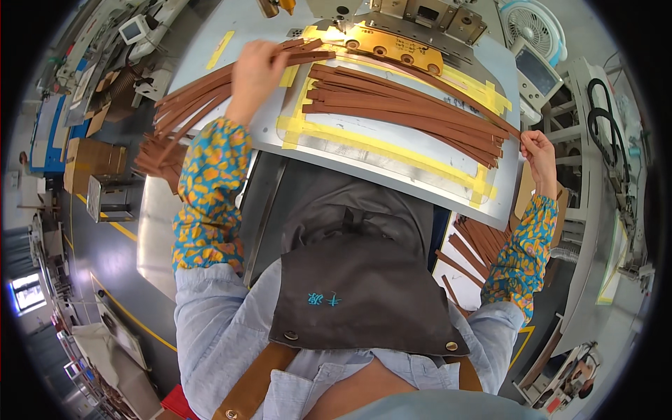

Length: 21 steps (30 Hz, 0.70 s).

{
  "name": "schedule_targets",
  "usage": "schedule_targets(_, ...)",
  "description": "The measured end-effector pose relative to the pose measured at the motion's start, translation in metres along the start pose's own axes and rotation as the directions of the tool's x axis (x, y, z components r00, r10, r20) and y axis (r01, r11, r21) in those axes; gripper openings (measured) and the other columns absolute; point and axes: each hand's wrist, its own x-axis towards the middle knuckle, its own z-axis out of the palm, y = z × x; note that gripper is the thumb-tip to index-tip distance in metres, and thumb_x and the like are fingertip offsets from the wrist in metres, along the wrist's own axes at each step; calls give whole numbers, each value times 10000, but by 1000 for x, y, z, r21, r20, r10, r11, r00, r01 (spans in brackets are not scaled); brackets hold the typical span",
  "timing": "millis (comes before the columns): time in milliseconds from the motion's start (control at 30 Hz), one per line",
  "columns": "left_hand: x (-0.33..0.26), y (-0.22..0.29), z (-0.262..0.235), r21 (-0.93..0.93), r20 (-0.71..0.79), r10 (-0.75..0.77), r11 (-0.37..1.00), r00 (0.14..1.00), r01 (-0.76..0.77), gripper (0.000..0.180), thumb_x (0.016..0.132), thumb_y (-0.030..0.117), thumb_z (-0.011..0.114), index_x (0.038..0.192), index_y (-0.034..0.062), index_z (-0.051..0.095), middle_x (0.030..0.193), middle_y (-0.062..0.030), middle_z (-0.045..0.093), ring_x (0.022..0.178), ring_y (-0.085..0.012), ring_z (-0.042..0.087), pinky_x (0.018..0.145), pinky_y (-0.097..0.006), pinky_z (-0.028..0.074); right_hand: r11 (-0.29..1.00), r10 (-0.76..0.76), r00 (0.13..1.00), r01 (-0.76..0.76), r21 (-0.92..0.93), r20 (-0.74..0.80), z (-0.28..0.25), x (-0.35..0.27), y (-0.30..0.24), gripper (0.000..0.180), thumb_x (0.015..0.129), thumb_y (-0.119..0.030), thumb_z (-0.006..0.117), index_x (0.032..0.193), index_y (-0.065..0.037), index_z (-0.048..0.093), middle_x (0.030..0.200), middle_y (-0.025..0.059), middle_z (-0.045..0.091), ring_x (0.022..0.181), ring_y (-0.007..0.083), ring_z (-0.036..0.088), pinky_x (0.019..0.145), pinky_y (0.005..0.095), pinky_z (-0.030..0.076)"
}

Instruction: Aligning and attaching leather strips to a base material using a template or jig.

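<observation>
My right hand pinches the right end of a long brown leather-like strip. That strip runs leftward along the yellow metal plate at the machine's front. Over a fanned bundle of similar brown strips at the table's left is my left hand, its fingers bent down and their tips hidden. Whether it grips a strip is unclear. Between my hands a second bundle of brown strips lies across the white worktable, inside a border of yellow tape.
The machine head stands directly behind the plate. A control screen and a white fan are at the far right. More brown strips lie low beside my right forearm. Cardboard boxes stand on the left.
</observation>
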Motion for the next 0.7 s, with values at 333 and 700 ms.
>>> schedule_targets(333,16,39,54,-277,104,235,940,966,-199,154,833,144,612,918,15,616,890,-114,616,880,-294,564,800,-378,452,997,-38,997,42,-61,70,36,26,-29,89,863,-116,638,891,-41,600,703,-33,549,571,47,490,524,173,412)
schedule_targets(700,17,35,65,-136,104,350,932,931,-335,257,908,262,511,1044,91,647,1108,-17,618,1027,-209,527,878,-363,376,970,-76,994,93,-226,80,61,45,-30,100,841,-112,657,871,-28,612,657,-23,548,571,54,494,510,190,392)
